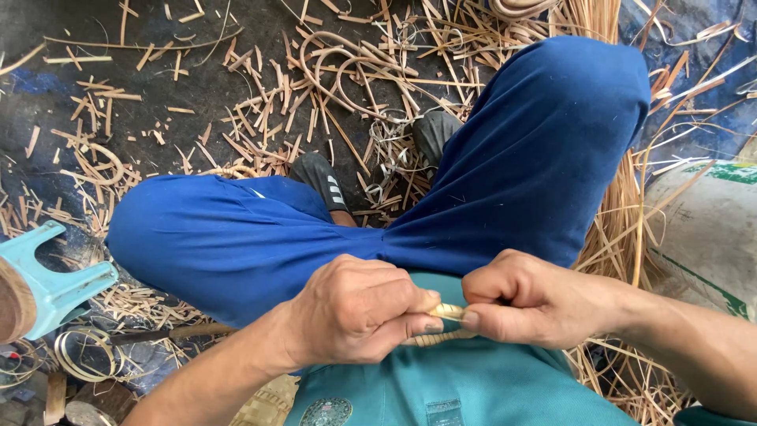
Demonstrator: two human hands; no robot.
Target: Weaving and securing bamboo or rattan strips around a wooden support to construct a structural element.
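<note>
Head view looks straight down at someone sitting cross-legged in blue trousers (505, 181) and a teal shirt (457, 386), working right in their lap. Left hand (359, 309) is curled closed, thumb and fingers pinching one end of a thin pale cane strip (446, 312). Right hand (524, 300) is closed on the other end of that same strip, thumb pressed down on top of it, so both hands meet almost knuckle to knuckle with only a short bit of strip showing between them. A second pale length (434, 339) pokes out just under the left thumb, lying against the shirt; can't tell if it's the same strip looped round or a separate piece. The strip sits just above the shirt, close to the belly, below where the two knees spread apart. Two dark shoes (323, 180) peek out between the legs. All over the dark floor (95, 87) there are cane offcuts (260, 118), short chips, curled hoops and long splints, with a thicker bundle of long cane (623, 229) running along beside the right knee. A light blue plastic stool (47, 280) sits at the left edge, and a white woven sack (710, 237) with green print is off to the right.
</note>
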